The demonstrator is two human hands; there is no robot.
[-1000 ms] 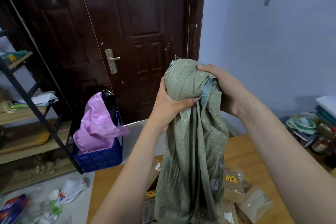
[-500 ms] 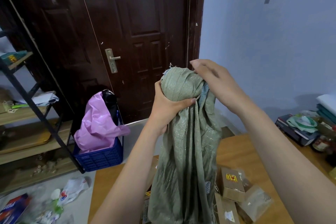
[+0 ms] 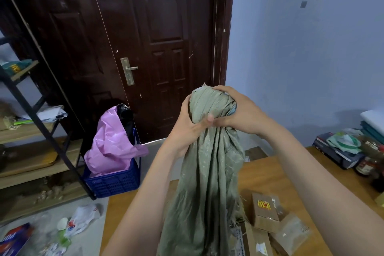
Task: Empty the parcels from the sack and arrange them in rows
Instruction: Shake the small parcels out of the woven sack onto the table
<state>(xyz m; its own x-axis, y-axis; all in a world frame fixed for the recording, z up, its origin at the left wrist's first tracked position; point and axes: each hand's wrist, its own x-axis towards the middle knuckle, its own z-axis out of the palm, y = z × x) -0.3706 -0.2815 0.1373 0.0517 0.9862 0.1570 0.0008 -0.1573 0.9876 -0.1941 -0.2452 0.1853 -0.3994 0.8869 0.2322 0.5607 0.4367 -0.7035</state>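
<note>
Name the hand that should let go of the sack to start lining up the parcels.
Probably the right hand. The visible parcels lie on the table right of the hanging sack, under that arm. The left hand grips the gathered top and can hold it.

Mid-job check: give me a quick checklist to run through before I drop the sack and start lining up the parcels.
1. Both hands grip the sack: ok. The left hand and right hand both clutch the bunched top of the sack.
2. Sack empty: cannot tell. It hangs limp, but its lower end is out of frame.
3. Parcels out on the table: ok. A brown box and a clear pouch lie beside the sack.
4. Parcels in rows: not ok. They lie piled and askew.
5. Room for rows: cannot tell. Clutter sits along the table's far right edge.
</note>
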